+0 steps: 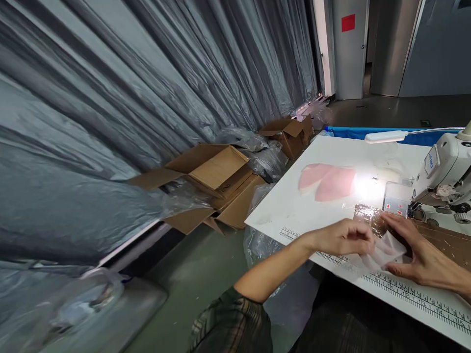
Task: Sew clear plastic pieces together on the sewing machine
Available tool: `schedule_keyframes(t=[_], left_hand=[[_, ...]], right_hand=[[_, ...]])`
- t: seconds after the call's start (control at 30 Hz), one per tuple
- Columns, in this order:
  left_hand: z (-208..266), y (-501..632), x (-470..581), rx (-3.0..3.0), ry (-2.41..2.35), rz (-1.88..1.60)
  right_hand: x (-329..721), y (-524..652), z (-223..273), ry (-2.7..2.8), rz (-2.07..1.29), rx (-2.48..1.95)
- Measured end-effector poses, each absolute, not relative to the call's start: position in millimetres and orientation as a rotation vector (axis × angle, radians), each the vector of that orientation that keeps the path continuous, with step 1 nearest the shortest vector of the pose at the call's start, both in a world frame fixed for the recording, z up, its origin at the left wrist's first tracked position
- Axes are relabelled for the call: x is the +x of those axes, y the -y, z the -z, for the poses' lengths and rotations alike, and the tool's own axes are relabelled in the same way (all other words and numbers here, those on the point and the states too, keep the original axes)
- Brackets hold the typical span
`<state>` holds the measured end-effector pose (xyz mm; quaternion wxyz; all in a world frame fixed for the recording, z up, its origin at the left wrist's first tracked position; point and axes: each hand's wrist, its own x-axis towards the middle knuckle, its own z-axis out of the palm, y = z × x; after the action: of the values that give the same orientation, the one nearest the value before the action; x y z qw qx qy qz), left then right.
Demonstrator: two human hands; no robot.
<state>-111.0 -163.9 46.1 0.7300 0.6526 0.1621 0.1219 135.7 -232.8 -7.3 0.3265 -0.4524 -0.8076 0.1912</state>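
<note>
My left hand point(351, 238) is closed in a pinch on the left side of a piece of thin white see-through fabric point(388, 250). My right hand point(423, 252) curves around the other side of it, thumb below and fingers above, with the fabric between. Both hands are over the front edge of the white table point(272, 211). Just beyond my right fingers stands a white sewing machine point(447, 169), its needle area brightly lit. Brown tape-covered board point(439, 238) lies beside and partly behind my right hand. Pink cloth pieces point(327, 181) lie farther back on the table.
A printed ruler point(412, 293) runs along the table's front edge. A white lamp point(386, 137) reaches over the back. Left of the table are open cardboard boxes point(221, 169), plastic bags point(270, 159) and a grey curtain point(165, 73). A clear-sided bin point(84, 314) stands lower left.
</note>
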Motion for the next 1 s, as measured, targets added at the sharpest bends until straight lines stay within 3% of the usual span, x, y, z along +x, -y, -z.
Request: schedule_keyframes(t=[0.2,0.47,0.53,0.73,1.0], left_hand=[[-52.9,164.5,-90.7,1.435,-0.464,-0.267],[-52.6,162.2,-63.9,1.61,-0.492,-0.173],[-49.5,149.1,-62.8,1.559,-0.501,-0.182],[-26.8,106.1,-55.5,1.451,-0.614,-0.074],[-4.9,112.3,-37.9,1.34,-0.846,-0.416]], right_hand=[[115.5,254.4,-25.9,1.969,-1.362,-1.293],[130.3,264.9,-36.1,1.472,-1.984,-1.257],[148.4,261.9,-35.8,1.389,-2.002,-1.314],[190.0,235.8,-26.6,1.355,-1.559,-1.536],[185.5,220.0,-27.5,1.256,-1.409,-1.615]])
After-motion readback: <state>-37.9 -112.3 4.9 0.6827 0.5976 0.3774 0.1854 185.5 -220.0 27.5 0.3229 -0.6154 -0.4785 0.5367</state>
